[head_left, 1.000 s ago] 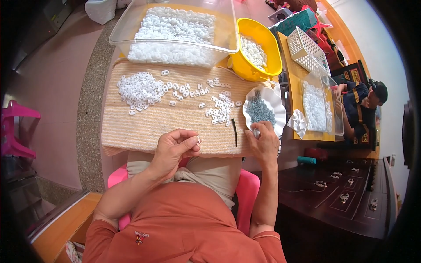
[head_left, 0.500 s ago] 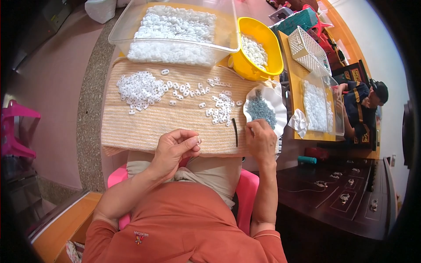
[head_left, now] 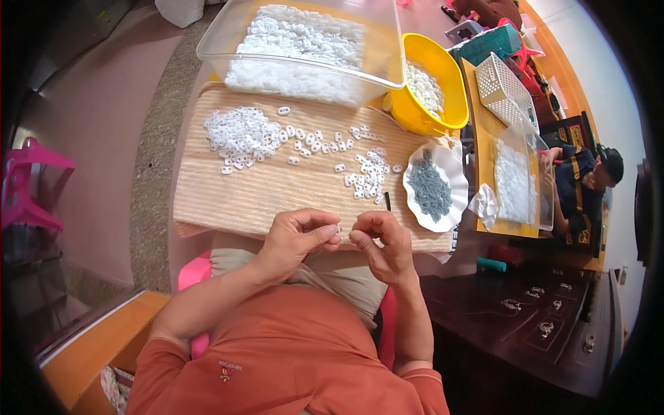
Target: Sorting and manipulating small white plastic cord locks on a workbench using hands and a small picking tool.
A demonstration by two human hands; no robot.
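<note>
My left hand (head_left: 302,236) is closed in a pinch on a small whitish piece (head_left: 339,229), mostly covered by the fingertips. Just to its right, my right hand (head_left: 385,245) pinches with thumb and forefinger; whatever sits between them is too small to make out. Both hands hover at the near edge of a striped cloth (head_left: 228,197). Beyond them lie a large heap of white two-holed pieces (head_left: 242,138) and a smaller group of the same pieces (head_left: 366,173). A short black strip (head_left: 388,201) lies beside a scalloped white dish (head_left: 458,207) holding tiny grey-blue parts (head_left: 430,185).
At the far side stands a clear plastic bin (head_left: 382,72) of white pieces, beside a yellow basin (head_left: 453,90). On a table to the right are a white perforated basket (head_left: 508,93) and crumpled paper (head_left: 484,206); a person (head_left: 584,180) sits there. A pink stool (head_left: 34,183) is at left.
My right hand has left the dish of grey parts and come leftward, close to my left hand. My left hand keeps its pinch. The whole view has shifted slightly.
</note>
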